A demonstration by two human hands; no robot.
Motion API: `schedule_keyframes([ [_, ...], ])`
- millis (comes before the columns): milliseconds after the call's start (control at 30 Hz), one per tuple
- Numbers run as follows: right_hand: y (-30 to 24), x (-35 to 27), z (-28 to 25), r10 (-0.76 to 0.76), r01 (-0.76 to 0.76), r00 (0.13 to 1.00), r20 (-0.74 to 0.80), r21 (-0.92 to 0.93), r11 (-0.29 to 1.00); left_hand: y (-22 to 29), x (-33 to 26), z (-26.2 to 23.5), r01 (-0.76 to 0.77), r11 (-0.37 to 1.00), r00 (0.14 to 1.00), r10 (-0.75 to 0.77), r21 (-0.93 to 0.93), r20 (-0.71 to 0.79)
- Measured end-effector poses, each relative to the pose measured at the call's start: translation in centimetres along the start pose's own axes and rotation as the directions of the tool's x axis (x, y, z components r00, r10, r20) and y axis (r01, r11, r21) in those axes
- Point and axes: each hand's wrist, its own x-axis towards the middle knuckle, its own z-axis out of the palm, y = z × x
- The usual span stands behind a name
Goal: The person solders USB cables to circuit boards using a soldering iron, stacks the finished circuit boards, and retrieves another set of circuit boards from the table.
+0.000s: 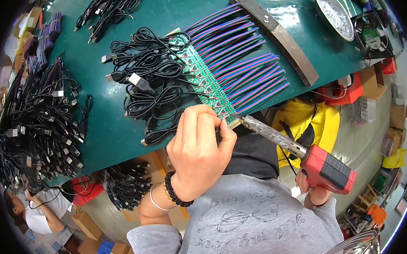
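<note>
Black USB cables (148, 86) lie coiled on the left of a row of small green circuit boards (201, 76). Bundles of red, blue and black wires (251, 74) fan out from the row's right side. My left hand (197, 148) is closed in a pinch at the nearest board, on what looks like the wire end of a USB cable; the fingers mostly hide it. In my right hand (310, 188) is a red soldering gun (327, 169). Its long metal barrel points up and left, with the tip at the nearest board, close to my left fingertips.
A curved dark metal bar (282, 40) lies right of the wires. Farther right are a white oval dish (333, 14) and a black fan (373, 37). A big heap of USB cables (38, 126) covers the left. A yellow bag (309, 123) sits below the table edge. Another person (44, 211) is at lower left.
</note>
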Motion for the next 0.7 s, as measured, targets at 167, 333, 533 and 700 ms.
schedule_keyframes([
  [167, -0.7, 0.2, 0.3, 0.037, -0.038, 0.999, -0.009, -0.128, 0.991, -0.2, 0.0, 0.6, -0.032, 0.999, 0.999, 0.032, 0.014, -0.037],
  [333, -0.7, 0.4, 0.5, 0.003, -0.003, 1.0, 0.0, -0.134, 0.991, -0.4, 0.0, 0.6, -0.06, 0.998, 0.996, 0.062, 0.036, -0.066],
  [533, -0.6, -0.1, -0.3, 0.04, -0.033, 0.996, 0.074, -0.09, 0.995, -0.4, 0.1, 0.6, -0.076, 0.997, 0.995, 0.078, 0.027, -0.066],
  [700, -1.4, 0.9, 0.5, 0.01, 0.005, 0.999, 0.043, -0.338, 0.941, -0.3, 0.0, 0.5, -0.073, 0.996, 0.995, 0.075, 0.045, -0.063],
])
